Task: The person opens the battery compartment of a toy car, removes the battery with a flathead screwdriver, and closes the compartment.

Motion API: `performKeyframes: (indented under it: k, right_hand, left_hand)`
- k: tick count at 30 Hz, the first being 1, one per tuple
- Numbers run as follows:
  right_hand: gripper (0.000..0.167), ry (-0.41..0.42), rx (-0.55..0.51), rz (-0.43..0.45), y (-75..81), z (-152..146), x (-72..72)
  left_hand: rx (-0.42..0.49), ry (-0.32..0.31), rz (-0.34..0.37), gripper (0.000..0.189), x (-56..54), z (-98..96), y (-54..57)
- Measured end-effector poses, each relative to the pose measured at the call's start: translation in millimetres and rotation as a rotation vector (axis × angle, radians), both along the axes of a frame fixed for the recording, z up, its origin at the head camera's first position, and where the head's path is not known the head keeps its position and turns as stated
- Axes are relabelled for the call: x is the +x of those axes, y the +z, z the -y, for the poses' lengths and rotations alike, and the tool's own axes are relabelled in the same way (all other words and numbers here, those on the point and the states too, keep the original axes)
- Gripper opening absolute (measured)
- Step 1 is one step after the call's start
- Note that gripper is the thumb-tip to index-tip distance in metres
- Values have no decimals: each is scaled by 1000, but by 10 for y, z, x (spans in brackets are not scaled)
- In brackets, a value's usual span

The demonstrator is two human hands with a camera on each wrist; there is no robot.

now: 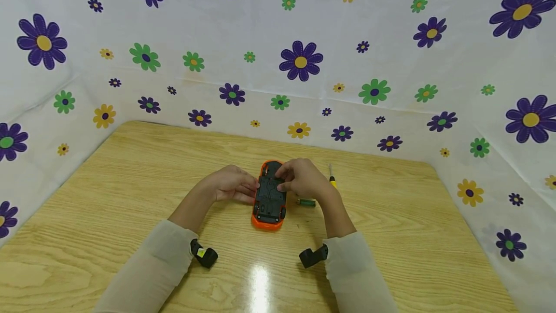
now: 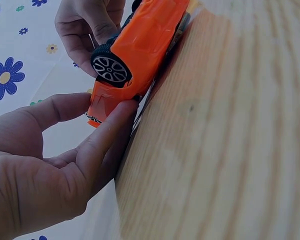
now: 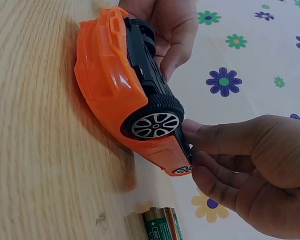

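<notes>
An orange toy car (image 1: 268,225) lies upside down on the table, its black underside (image 1: 269,194) facing up. My left hand (image 1: 232,185) holds the car by its side; in the left wrist view the thumb and fingers grip the orange body (image 2: 145,45). My right hand (image 1: 301,177) bends over the underside from the other side. Its thumb and fingertips touch the black base in the right wrist view, beyond the near wheel (image 3: 156,125). Whether they pinch a small part there is hidden.
A green battery (image 1: 306,202) lies on the table just right of the car, with perhaps a second against it. Beyond my right hand is a screwdriver (image 1: 332,181) with a yellow and black handle. Flower-printed cloth (image 1: 260,28) walls the wooden table (image 1: 143,158) at back and sides.
</notes>
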State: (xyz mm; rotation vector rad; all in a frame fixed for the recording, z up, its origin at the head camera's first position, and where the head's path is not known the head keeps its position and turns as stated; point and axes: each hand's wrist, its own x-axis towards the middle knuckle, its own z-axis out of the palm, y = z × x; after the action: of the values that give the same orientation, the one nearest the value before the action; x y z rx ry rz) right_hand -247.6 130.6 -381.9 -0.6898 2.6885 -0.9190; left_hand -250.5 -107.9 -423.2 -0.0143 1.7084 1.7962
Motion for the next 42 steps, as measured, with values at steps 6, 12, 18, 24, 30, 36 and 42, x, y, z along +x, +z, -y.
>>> performKeyframes:
  k: [6,12,18,24,30,36,42]
  right_hand:
    - [25,-25,7,4,5,-14,-1]
    - [23,-28,26,-3,8,-5,-3]
    - [24,-33,40,-1,7,11,-10]
    - [23,-44,24,23,-9,11,-14]
    - [21,-66,-25,71,-38,-13,-9]
    - [20,-58,-31,76,-33,-12,0]
    - [21,-60,-27,70,-47,-29,-16]
  left_hand:
    - [-3,-5,-2,37,3,-2,7]
    - [-7,-5,-1,41,-8,-8,14]
    - [-14,-11,-5,44,-19,1,5]
    - [-12,-22,-7,43,-24,19,11]
    - [-18,-30,-11,41,-13,20,28]
    - [-15,-26,-7,42,-21,17,8]
    - [-10,-23,-5,43,-21,12,-6]
